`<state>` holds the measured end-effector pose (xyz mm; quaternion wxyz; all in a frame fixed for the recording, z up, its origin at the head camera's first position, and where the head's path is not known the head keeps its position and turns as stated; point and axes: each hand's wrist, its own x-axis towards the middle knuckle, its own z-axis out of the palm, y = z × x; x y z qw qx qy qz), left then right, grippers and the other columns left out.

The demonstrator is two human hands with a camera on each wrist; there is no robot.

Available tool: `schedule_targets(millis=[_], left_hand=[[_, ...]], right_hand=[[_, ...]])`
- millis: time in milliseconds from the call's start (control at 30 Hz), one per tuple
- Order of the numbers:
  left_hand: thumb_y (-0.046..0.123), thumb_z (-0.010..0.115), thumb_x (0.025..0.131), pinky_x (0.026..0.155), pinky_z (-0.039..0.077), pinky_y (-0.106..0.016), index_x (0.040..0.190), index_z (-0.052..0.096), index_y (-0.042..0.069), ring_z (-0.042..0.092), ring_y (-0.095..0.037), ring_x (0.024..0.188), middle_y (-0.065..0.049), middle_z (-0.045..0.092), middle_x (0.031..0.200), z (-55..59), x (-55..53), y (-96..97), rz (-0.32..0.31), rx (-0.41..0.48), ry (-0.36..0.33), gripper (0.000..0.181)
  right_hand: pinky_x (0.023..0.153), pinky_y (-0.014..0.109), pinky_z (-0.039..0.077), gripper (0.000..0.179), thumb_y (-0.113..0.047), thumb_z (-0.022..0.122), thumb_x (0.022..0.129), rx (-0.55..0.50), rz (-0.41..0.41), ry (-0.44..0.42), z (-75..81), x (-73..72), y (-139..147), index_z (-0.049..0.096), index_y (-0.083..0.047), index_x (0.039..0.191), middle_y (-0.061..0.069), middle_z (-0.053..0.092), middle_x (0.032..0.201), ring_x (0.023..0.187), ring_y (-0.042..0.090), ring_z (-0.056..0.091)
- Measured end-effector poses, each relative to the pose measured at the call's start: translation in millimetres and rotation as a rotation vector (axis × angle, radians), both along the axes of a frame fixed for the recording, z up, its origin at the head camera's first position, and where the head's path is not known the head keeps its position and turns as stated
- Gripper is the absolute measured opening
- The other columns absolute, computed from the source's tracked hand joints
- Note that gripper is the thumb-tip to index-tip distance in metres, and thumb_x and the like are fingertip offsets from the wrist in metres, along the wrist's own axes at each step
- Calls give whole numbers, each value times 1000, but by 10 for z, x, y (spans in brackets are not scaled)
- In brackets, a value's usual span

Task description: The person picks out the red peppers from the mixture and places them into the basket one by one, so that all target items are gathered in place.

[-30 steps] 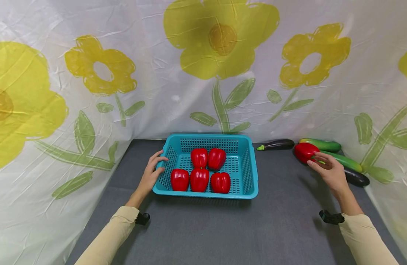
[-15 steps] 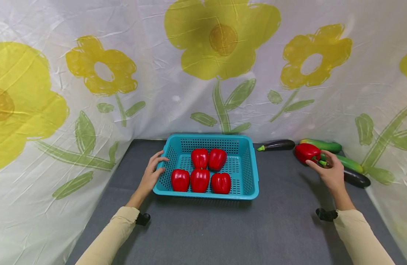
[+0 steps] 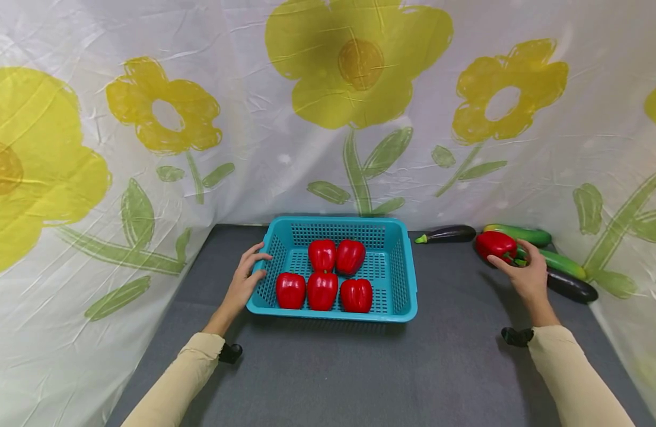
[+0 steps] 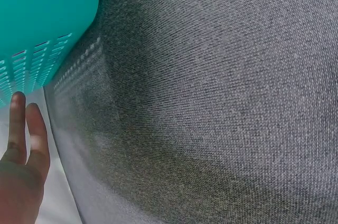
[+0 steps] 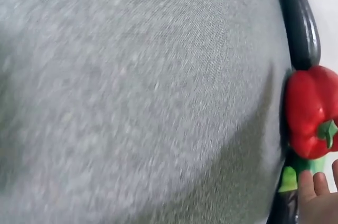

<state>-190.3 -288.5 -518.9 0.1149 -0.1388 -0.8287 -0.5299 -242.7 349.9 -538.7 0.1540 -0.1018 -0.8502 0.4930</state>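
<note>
My left hand (image 3: 244,279) rests at the left rim of a blue perforated plastic basket (image 3: 328,316), its fingers extended over the edge. Inside the basket lie several red bell peppers (image 3: 321,290). Over at the right, my right hand (image 3: 529,277) hovers beside another red bell pepper (image 3: 494,244), thumb stretched out in front of the pepper's stem end. The right wrist view has that pepper (image 5: 311,110) with its green stem, and the fingertips (image 5: 320,182) sit just short of it with nothing between them. In the left wrist view, two fingers (image 4: 17,123) reach up towards the basket wall (image 4: 47,2).
One eggplant (image 3: 449,233) lies along the back edge between basket and pepper. Two green cucumber-like vegetables (image 3: 520,232) and a second eggplant (image 3: 570,287) lie behind and right of the right hand. A white flower-print cloth (image 3: 285,160) encloses the grey table (image 3: 328,379).
My right hand and forearm have shifted slightly left, and the thumb has moved forward past the pepper's stem end. The left hand, basket and vegetables stay in place.
</note>
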Motion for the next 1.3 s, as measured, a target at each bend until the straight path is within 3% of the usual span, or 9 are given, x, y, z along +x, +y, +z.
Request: schedule_targets(millis=[133, 267, 500, 667, 900, 1300], left_hand=[[-14, 46, 96, 94, 42, -49, 125, 58, -12, 25, -48, 140, -27, 29, 156, 182, 94, 73, -10, 10, -16, 31], [-14, 46, 96, 95, 41, -48, 124, 57, -14, 24, -50, 139, -27, 29, 155, 287, 153, 124, -4, -3, -28, 31], [-12, 47, 95, 91, 44, -44, 122, 59, -12, 27, -53, 135, -31, 30, 153, 234, 111, 86, -22, -1, 14, 30], [-15, 46, 96, 92, 42, -33, 124, 58, -14, 24, -53, 139, -32, 28, 155, 297, 140, 115, -12, 3, -16, 31], [-15, 46, 96, 88, 40, -20, 124, 57, -15, 24, -53, 139, -32, 28, 155, 301, 149, 114, -10, -1, -21, 31], [-15, 46, 96, 90, 42, -26, 124, 57, -15, 24, -53, 139, -28, 29, 156, 283, 145, 115, -10, -3, -22, 31]], right_hand=[[106, 53, 35, 84, -34, 83, 85, -54, -31, -10, -18, -57, -43, 43, -9, 154, 18, 41, 153, 135, 40, 39], [102, 46, 40, 85, -35, 83, 85, -80, -51, -26, -24, -106, -74, 42, -11, 155, 16, 42, 153, 133, 37, 40], [100, 39, 44, 87, -36, 81, 86, -96, -63, -70, -20, -144, -89, 38, -14, 158, 12, 41, 156, 133, 32, 41], [104, 39, 42, 87, -35, 82, 86, -128, -77, -88, -35, -170, -104, 36, -16, 159, 10, 39, 158, 135, 31, 41], [104, 39, 43, 81, -25, 82, 87, -155, -125, -73, -66, -188, -128, 42, -15, 156, 10, 42, 156, 135, 32, 43], [101, 36, 46, 75, -26, 82, 86, -238, -157, -59, 4, -103, -105, 48, -23, 153, 5, 44, 154, 135, 32, 46]])
